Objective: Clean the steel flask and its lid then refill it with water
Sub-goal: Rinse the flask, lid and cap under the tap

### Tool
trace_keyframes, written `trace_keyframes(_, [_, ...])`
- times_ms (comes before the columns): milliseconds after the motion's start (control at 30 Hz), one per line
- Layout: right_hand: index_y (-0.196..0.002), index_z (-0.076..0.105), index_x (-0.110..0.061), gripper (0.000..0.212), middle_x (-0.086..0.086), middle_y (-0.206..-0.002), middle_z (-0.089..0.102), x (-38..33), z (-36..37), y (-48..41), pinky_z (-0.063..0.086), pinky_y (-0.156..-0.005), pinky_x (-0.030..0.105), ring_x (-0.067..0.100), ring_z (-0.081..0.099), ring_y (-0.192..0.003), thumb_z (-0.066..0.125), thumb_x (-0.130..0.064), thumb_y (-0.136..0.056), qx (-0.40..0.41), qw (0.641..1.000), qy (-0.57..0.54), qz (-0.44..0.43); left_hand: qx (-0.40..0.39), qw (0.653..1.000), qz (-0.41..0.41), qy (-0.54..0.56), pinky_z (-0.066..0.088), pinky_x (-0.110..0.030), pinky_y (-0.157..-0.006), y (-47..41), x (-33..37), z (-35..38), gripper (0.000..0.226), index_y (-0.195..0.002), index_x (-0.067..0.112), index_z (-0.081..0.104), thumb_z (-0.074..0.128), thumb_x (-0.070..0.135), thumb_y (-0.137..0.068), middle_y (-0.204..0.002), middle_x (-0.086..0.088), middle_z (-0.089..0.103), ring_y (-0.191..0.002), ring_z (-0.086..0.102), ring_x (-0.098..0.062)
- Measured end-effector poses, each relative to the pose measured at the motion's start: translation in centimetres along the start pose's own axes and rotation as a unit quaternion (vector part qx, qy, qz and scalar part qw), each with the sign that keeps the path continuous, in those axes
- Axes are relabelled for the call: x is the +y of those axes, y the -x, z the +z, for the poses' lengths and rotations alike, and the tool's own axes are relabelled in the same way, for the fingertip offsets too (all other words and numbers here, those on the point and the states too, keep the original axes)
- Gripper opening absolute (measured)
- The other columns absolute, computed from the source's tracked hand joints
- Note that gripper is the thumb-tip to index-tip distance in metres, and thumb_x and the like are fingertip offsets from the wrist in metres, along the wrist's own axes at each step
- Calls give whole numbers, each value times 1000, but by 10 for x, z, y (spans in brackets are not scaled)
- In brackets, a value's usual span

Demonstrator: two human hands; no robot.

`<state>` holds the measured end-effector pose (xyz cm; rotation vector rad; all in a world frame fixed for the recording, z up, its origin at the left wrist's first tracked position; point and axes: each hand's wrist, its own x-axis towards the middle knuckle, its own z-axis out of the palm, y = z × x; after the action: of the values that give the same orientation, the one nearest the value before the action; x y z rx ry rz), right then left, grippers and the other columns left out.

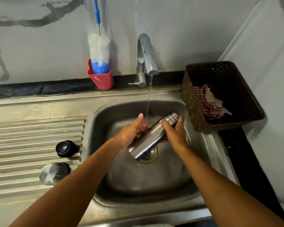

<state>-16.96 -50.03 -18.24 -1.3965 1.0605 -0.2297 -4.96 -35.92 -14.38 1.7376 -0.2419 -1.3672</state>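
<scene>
Two bare arms reach over the shiny sink. On the ribbed steel desk at the near left sit a round steel cap and, just behind it, a black stopper. Over the drain, the steel flask is tilted. Its flat bottom points back at the person and its ringed mouth points far and right. The right grip wraps round the neck. The left grip cups the smooth, wet middle. Water from the curved tap falls just left of the mouth, so I think the mouth must swing left. A fluffy brush stands behind.
</scene>
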Motion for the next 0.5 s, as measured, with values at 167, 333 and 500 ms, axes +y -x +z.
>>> trace_keyframes(167, [-145,40,-38,65,4,-128,62,-3,-3,-4,64,-56,39,23,72,-90,75,-33,-91,-22,999,26,5,-28,999,-5,-25,37,-43,-120,-1,-1,-1,79,-134,37,69,28,88,-91,-135,7,69,-127,61,-17])
trace_keyframes(333, [-134,46,-37,54,5,-125,64,-2,1,-5,65,-59,48,26,74,-92,77,-29,-90,-79,996,17,29,-72,995,-11,-63,48,-33,-99,4,1,-4,65,-139,38,62,27,76,-99,-135,3,68,-122,64,-17])
trace_keyframes(500, [-143,41,-27,64,8,-132,61,-6,0,-9,65,-64,54,28,72,-97,76,-34,-90,-30,996,-51,66,-56,994,-11,-92,52,-33,-102,5,-1,-11,80,-139,32,64,34,84,-86,-132,-2,70,-118,68,-20])
